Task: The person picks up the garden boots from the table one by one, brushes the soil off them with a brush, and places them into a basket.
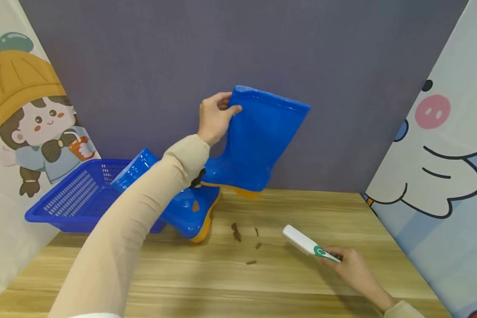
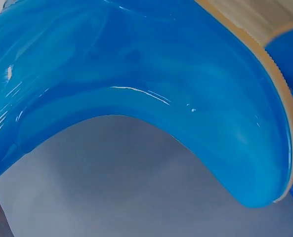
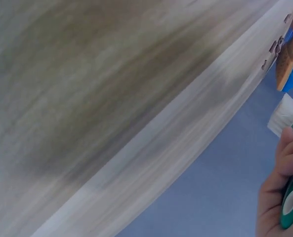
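My left hand grips a blue rain boot by the edge of its shaft, near the top opening. The boot is tilted and hangs above the table, its orange-yellow sole facing down; its blue side fills much of the left wrist view. In my right hand is a white brush with a green-marked handle, bristles facing the table. A second blue boot leans on the basket's rim, a brown patch on its foot. Brown bits lie on the table between boot and brush.
A blue plastic basket with slotted sides stands at the left of the wooden table. A grey panel rises behind the table, with cartoon-printed walls on both sides.
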`<state>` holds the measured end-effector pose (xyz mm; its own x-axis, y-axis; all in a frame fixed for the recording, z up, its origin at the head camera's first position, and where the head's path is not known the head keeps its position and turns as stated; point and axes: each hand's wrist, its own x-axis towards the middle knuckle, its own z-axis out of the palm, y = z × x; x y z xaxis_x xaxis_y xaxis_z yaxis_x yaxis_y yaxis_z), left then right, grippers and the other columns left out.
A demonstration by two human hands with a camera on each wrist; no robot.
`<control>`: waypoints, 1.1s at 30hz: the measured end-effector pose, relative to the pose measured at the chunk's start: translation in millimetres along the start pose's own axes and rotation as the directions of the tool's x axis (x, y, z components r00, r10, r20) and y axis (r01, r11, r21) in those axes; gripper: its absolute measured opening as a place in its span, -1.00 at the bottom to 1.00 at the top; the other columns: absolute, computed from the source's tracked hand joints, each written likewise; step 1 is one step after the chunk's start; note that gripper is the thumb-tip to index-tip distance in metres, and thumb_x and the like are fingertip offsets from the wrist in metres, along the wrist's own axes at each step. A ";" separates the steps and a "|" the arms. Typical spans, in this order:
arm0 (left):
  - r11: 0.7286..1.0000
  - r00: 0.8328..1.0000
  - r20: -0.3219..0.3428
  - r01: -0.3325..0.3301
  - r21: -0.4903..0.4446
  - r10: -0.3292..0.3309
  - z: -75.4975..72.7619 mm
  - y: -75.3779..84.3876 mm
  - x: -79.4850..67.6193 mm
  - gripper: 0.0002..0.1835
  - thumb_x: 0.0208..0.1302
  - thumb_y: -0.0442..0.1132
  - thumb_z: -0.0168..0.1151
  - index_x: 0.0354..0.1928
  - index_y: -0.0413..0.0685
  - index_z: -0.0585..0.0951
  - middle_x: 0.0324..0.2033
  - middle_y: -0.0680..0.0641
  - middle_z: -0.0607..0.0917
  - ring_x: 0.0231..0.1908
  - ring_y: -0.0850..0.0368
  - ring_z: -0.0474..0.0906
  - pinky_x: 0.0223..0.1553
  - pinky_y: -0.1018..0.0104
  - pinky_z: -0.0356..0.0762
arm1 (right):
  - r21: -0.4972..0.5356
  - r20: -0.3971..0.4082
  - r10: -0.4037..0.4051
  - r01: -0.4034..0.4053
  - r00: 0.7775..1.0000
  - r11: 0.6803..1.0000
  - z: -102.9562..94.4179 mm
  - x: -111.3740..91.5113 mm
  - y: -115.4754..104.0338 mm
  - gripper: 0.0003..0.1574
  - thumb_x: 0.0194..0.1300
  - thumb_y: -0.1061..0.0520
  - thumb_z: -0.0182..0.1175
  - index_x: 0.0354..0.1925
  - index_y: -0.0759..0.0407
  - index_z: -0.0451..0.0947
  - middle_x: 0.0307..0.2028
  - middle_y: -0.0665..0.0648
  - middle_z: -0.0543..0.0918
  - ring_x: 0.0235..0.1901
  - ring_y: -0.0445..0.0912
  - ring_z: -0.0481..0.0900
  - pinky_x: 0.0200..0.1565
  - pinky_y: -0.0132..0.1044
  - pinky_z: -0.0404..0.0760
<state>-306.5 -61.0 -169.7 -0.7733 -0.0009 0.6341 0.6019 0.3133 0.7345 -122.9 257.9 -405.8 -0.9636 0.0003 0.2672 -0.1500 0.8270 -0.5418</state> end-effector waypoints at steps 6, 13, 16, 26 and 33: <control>0.997 0.997 -0.077 0.024 0.077 -0.018 -41.7 2.5 13.5 -0.58 0.13 -0.18 0.30 0.05 -0.12 0.56 -0.11 -0.10 0.65 -0.13 0.18 0.57 -0.08 0.43 0.53 | -0.007 0.010 0.008 -0.008 1.000 1.000 1.3 2.8 -1.9 -0.70 -0.06 0.07 0.42 -0.28 0.12 0.70 -0.32 0.09 0.72 -0.40 -0.26 0.59 -0.44 -0.44 0.50; 0.976 0.986 -0.150 0.097 0.195 -0.068 -87.2 5.5 21.2 -0.53 0.15 -0.08 0.25 0.10 -0.07 0.53 -0.03 -0.10 0.62 -0.07 0.14 0.56 0.00 0.39 0.51 | 0.071 0.104 0.095 -0.102 0.990 0.992 4.4 8.8 -10.0 -0.60 0.01 -0.03 0.37 -0.17 0.12 0.67 -0.36 0.06 0.70 -0.62 -0.28 0.40 -0.59 -0.42 0.41; 0.974 0.977 -0.176 0.147 0.170 -0.117 -98.1 8.7 23.3 -0.51 0.15 -0.06 0.23 0.14 -0.02 0.50 0.02 -0.08 0.59 -0.01 0.13 0.55 0.04 0.35 0.48 | 0.083 0.109 0.086 -0.096 0.990 0.992 6.9 9.1 -10.9 -0.63 -0.01 0.01 0.38 -0.20 0.13 0.67 -0.29 0.10 0.71 -0.53 -0.28 0.48 -0.53 -0.44 0.46; 0.983 0.972 -0.215 0.125 0.136 -0.094 -111.4 31.2 35.3 -0.53 0.13 -0.04 0.22 0.10 0.04 0.53 0.01 -0.05 0.59 -0.01 0.15 0.54 0.07 0.37 0.45 | 0.118 0.077 0.066 -0.074 0.995 0.990 11.3 9.4 -15.8 -0.66 -0.02 0.10 0.39 -0.22 0.21 0.67 -0.27 0.18 0.70 -0.56 -0.29 0.46 -0.55 -0.44 0.46; 0.976 0.953 -0.287 0.146 0.164 -0.095 -146.2 39.2 35.5 -0.53 0.11 -0.04 0.22 0.09 0.04 0.54 -0.03 0.00 0.60 -0.07 0.26 0.52 0.09 0.40 0.43 | 0.084 0.071 0.035 -0.041 0.997 0.996 14.1 9.1 -19.6 -0.66 -0.02 0.08 0.40 -0.22 0.18 0.68 -0.24 0.17 0.70 -0.40 -0.20 0.56 -0.48 -0.45 0.49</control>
<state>-281.2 -187.6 -83.0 -0.7369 -0.3028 0.6044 0.4417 0.4612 0.7696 -131.9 233.8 -404.0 -0.9815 -0.0110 0.1910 -0.1288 0.7763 -0.6171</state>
